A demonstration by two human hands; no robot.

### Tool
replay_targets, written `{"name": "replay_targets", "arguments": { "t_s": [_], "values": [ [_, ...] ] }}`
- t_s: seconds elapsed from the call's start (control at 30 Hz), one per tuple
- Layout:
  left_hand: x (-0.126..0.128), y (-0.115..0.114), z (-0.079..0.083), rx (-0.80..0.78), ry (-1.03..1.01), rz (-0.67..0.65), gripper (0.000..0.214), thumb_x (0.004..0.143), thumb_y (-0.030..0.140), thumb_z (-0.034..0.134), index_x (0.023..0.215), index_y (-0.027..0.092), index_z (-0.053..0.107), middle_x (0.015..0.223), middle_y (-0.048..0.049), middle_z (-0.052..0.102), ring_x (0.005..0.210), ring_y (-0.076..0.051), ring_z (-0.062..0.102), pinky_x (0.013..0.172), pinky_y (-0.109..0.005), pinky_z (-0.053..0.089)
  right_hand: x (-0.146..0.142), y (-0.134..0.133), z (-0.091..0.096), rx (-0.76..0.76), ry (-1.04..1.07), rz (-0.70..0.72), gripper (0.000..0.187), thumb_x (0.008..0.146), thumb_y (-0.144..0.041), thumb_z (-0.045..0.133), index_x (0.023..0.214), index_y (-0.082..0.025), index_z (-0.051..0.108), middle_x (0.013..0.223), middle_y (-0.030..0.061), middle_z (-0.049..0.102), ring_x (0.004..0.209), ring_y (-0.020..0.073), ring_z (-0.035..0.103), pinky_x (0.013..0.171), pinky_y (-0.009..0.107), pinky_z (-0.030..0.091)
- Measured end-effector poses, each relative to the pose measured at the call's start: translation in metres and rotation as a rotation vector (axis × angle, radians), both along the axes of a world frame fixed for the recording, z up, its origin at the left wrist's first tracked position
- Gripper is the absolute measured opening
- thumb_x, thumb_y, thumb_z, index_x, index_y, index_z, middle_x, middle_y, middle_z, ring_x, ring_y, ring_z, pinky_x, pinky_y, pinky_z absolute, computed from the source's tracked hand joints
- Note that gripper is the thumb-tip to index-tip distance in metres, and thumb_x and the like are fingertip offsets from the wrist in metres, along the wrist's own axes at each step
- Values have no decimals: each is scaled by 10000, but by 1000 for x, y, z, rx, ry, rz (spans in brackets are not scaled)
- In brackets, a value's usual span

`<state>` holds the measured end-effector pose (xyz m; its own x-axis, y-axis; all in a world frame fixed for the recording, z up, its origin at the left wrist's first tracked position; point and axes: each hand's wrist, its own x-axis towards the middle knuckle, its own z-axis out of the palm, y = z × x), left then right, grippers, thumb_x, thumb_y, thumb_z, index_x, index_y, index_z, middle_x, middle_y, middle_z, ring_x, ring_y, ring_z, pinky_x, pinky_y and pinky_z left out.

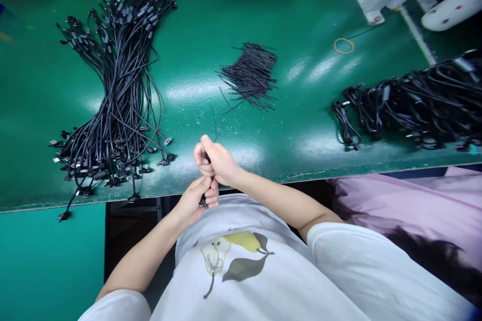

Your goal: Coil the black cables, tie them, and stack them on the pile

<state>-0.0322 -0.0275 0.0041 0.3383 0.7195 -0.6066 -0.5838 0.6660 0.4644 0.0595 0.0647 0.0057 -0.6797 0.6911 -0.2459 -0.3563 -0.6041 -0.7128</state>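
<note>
So both hands were curled tight around a black cable (203, 203) just below the middle of the frame, right hand (220, 161) above left hand (196, 198). The cable's long axis ran roughly up and down the picture between those 2 hands (mostly hidden, so I couldn't tell how it was folded). A thin black strand (215, 123) showed just above the right hand. The pile of strands (253, 72) lay up and to the right, upper centre of frame, with the right hand nearer.
</note>
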Motion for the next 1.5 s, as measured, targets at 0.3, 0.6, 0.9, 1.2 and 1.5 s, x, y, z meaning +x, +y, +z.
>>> {"name": "replay_targets", "arguments": {
  "t_s": [0.3, 0.6, 0.9, 1.2, 1.5],
  "values": [
    [-5, 12, 18, -65, -210, -48, 234, 881, 355, 597, 849, 124, 601, 752, -52, 558, 715, -160, 571, 722, -341, 554, 3, 18, 26, -62, -4, 58, 593, 820, -754, 492, 675, -181, 447, 531, -99, 254, 404, 10, 117, 358, 152, 95],
    [2, -4, 11, 11, -124, 40, 222, 839, 329, 675, 780, 145, 565, 549, 60, 344, 465, -70, 350, 484, -202, 372, 1, 9, 20, -38, -38, 102, 597, 826, -763, 467, 677, -185, 444, 520, -103, 249, 400, 10, 123, 361, 146, 112],
    [-8, -5, -2, 112, 130, 16, 350, 790, 430, 725, 715, 127, 567, 541, 56, 376, 479, -57, 340, 492, -199, 324, 16, 7, 12, 324, -123, 56, 584, 870, -741, 392, 778, -183, 538, 612, -56, 404, 471, 55, 352, 464, 193, 340],
    [-27, 11, 10, 167, 278, 246, 294, 778, 387, 744, 784, 123, 615, 571, 54, 385, 482, -46, 322, 459, -173, 290, 111, 147, -32, 1316, -1444, -62, 147, 891, -203, 537, 1000, -144, 616, 1100, 148, 563, 982, 247, 524, 861, 399, 405],
    [-12, 24, 13, 213, 242, 261, 305, 764, 385, 766, 872, 150, 604, 539, 82, 345, 448, -44, 294, 435, -164, 273, 114, 153, -33, 1560, -1498, 187, 193, 888, -188, 506, 985, -74, 627, 1040, 185, 576, 983, 288, 526, 846, 443, 402]
  ]
}}
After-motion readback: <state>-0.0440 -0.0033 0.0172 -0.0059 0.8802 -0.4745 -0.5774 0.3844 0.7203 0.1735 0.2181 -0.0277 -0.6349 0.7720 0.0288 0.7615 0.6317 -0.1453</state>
